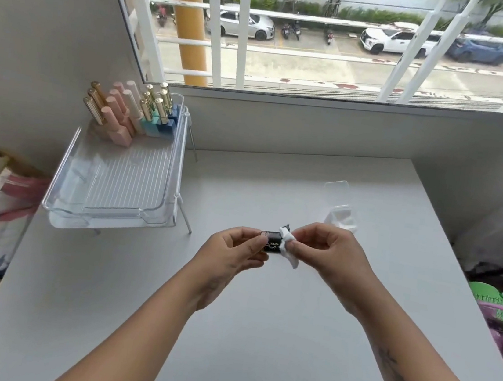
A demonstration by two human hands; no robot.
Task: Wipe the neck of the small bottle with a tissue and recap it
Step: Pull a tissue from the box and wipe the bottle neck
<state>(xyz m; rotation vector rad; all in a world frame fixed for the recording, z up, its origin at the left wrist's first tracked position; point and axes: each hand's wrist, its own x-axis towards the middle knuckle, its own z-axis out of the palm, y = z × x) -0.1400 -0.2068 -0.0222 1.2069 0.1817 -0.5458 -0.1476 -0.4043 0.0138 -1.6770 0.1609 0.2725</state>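
My left hand (233,247) has its grip clamped on the small black labelled bottle (270,241), lying sideways above the white bench (256,335), while my right hand (328,251) pinches the crumpled white tissue (288,247) around its neck, best twisted gently.

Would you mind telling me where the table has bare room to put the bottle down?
The table is bare in front of both hands and to the left, below the clear tray. The far middle, between the tray and the open plastic box, is free too. The tray's back corner is crowded with tubes.
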